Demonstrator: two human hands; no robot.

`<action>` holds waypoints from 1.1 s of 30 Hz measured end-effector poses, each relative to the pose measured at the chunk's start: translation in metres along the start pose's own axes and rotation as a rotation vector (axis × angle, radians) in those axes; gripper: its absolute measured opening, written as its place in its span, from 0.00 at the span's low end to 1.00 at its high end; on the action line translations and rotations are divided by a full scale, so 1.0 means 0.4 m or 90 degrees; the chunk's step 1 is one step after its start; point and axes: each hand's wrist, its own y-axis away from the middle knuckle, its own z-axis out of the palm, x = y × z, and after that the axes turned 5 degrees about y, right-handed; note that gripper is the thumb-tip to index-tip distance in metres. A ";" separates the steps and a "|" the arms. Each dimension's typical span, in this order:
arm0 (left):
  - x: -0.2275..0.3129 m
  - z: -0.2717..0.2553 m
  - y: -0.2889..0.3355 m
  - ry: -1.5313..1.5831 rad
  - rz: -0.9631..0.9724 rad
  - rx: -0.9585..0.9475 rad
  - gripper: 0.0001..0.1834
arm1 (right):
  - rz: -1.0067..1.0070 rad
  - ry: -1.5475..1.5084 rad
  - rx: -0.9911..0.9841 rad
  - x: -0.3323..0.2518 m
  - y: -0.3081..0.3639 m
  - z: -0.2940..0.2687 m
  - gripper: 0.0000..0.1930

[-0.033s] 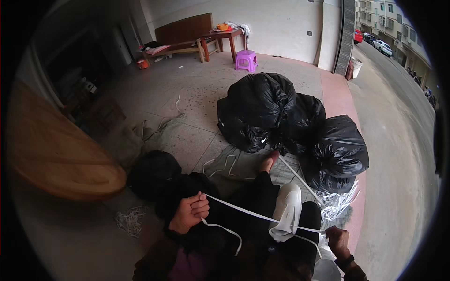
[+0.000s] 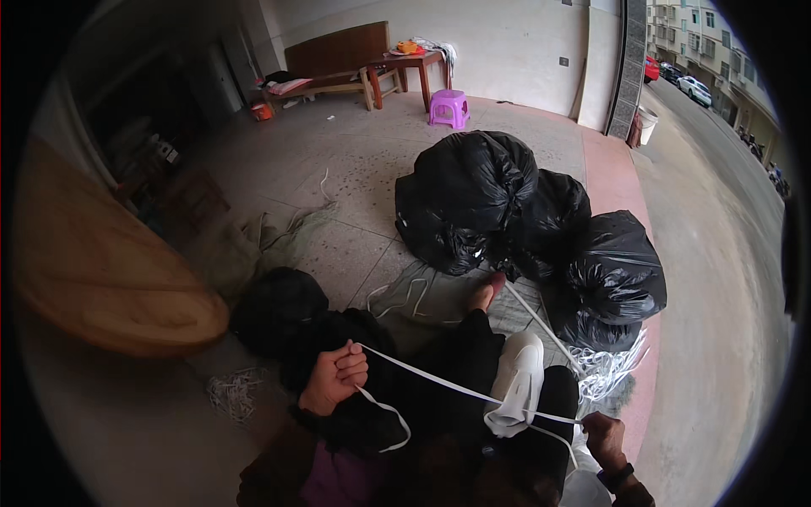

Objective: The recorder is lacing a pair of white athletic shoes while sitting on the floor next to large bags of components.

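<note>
A white shoe (image 2: 521, 372) rests on my dark-clothed lap, its opening toward me. One long white shoelace (image 2: 431, 374) runs across the shoe and stretches out to both sides. My left hand (image 2: 336, 377) is closed around one stretch of it, and a loose tail curls down below the fist. On the right, my right hand (image 2: 605, 439) pinches the other stretch beside my knee. Between the hands the lace looks nearly straight. A second strand droops from the shoe under my right hand.
Several stuffed black plastic bags (image 2: 477, 182) are piled ahead. A bundle of white laces (image 2: 612, 363) lies by them; another lace pile (image 2: 236, 395) is at left. A large wooden slab (image 2: 110, 262) juts in from the left. A purple stool (image 2: 449, 109) stands farther back.
My left hand has shifted slightly left and up, drawing the lace with it; its loose tail has swung left. My right hand and the shoe stay nearly in place.
</note>
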 end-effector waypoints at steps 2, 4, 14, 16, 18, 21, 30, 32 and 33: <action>0.088 -0.041 0.036 0.104 0.090 0.042 0.13 | 0.023 -0.009 0.017 0.028 -0.023 0.020 0.06; 0.174 -0.087 0.064 0.136 0.132 0.109 0.11 | 0.088 -0.010 0.029 0.102 -0.030 0.022 0.07; 0.337 -0.261 0.097 0.187 0.341 0.276 0.10 | 0.050 0.121 -0.096 0.361 0.068 -0.013 0.04; 0.350 -0.248 0.044 0.017 0.519 0.447 0.09 | 0.026 0.142 -0.146 0.396 0.122 -0.055 0.04; 0.423 -0.282 0.035 -0.098 0.600 0.419 0.11 | 0.010 0.201 -0.253 0.432 0.172 -0.128 0.06; 0.641 -0.376 0.109 -0.181 0.721 0.319 0.19 | -0.002 0.364 -0.288 0.608 0.192 -0.211 0.05; -0.012 -0.205 -0.351 -0.401 0.149 0.245 0.12 | 0.734 -0.591 -0.179 0.195 -0.113 0.049 0.19; -0.284 -0.070 -0.349 -0.459 0.016 0.275 0.08 | 0.631 -0.696 -0.274 -0.037 -0.193 0.075 0.16; -0.366 -0.062 -0.355 -0.502 -0.008 0.249 0.07 | 0.622 -0.724 -0.322 -0.123 -0.227 0.077 0.14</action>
